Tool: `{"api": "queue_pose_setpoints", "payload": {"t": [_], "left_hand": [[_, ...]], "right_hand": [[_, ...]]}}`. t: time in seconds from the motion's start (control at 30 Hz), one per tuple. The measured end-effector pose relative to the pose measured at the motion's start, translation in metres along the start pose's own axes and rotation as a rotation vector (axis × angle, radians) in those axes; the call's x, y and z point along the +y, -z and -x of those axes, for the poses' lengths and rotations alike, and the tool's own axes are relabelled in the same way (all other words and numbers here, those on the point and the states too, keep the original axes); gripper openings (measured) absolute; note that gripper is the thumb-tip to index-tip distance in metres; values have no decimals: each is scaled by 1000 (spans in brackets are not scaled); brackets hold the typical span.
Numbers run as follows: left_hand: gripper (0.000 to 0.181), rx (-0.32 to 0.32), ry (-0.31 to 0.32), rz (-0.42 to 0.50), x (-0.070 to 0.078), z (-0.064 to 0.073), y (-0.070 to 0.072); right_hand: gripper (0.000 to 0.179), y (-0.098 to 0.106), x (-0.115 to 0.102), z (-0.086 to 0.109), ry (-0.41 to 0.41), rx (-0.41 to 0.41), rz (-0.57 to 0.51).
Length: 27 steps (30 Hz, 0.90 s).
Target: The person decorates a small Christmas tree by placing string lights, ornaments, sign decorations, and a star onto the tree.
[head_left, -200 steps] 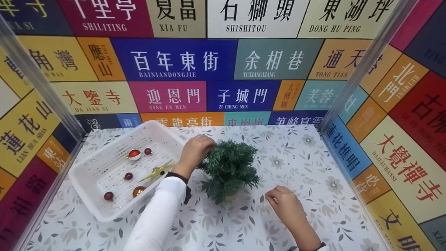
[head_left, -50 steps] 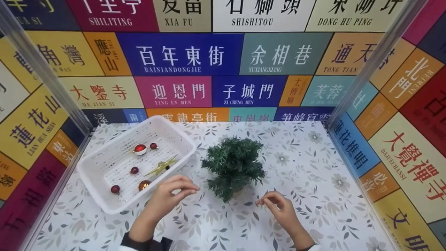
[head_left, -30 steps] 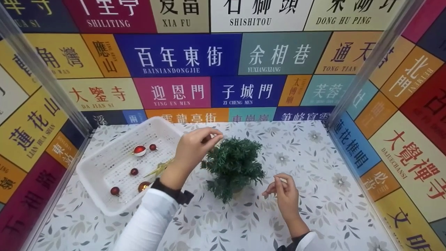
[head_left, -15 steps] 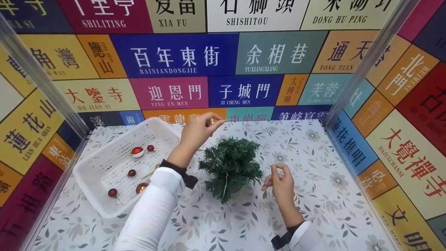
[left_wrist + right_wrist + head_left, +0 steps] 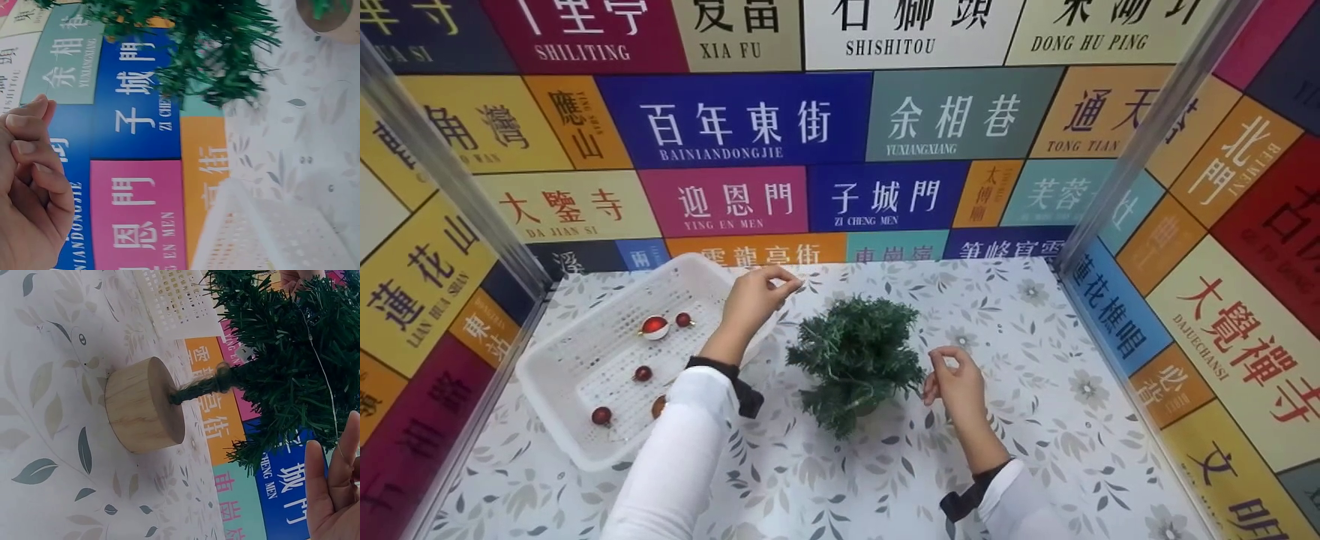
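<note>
A small artificial Christmas tree (image 5: 859, 352) with a round wooden base (image 5: 140, 408) stands between the hands. Thin silvery fairy lights (image 5: 326, 371) cross its branches and run to the fingers of my right hand (image 5: 960, 382), which holds the wire just right of the tree. My left hand (image 5: 750, 300) is raised at the tree's upper left, thumb and forefinger pinched together. A hair-thin line of the wire shows at those fingertips in the left wrist view, where the hand (image 5: 34, 174) has its other fingers curled.
A white perforated plastic basket (image 5: 547, 405) sits left, partly behind my left sleeve. In it are a red-and-white bauble (image 5: 655, 328) and several smaller baubles, one a dark red bauble (image 5: 601, 415). A leaf-patterned cloth (image 5: 810, 487) covers the table; printed panels (image 5: 735, 120) wall it in.
My left hand went from beside the basket up over the tree's top, then back left and lower. The wire across the tree's front has shifted. My right hand rose slightly beside the tree.
</note>
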State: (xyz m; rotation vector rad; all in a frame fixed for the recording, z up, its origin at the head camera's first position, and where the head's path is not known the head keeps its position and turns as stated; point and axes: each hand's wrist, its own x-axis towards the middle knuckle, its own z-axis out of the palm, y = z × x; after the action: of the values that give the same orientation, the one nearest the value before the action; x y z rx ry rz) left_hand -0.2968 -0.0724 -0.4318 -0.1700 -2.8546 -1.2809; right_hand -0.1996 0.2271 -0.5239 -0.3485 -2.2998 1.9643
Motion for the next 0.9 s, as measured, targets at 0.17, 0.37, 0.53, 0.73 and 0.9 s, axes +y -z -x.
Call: {"api": "queue_pose_setpoints", "payload": {"t": [0.17, 0.37, 0.53, 0.73, 0.9], "left_hand": [[27, 37, 15, 102, -7, 0, -8], [28, 59, 8, 144, 7, -1, -13], [27, 24, 41, 80, 9, 0, -14], [25, -14, 91, 57, -12, 14, -5], [24, -23, 82, 73, -32, 33, -1]], "right_hand": [[28, -2, -5, -1, 8, -2, 44], [29, -1, -10, -3, 19, 33, 3], [26, -1, -11, -6, -6, 27, 51], [26, -1, -11, -2, -39, 1, 77], [29, -2, -8, 7, -32, -4, 12]]}}
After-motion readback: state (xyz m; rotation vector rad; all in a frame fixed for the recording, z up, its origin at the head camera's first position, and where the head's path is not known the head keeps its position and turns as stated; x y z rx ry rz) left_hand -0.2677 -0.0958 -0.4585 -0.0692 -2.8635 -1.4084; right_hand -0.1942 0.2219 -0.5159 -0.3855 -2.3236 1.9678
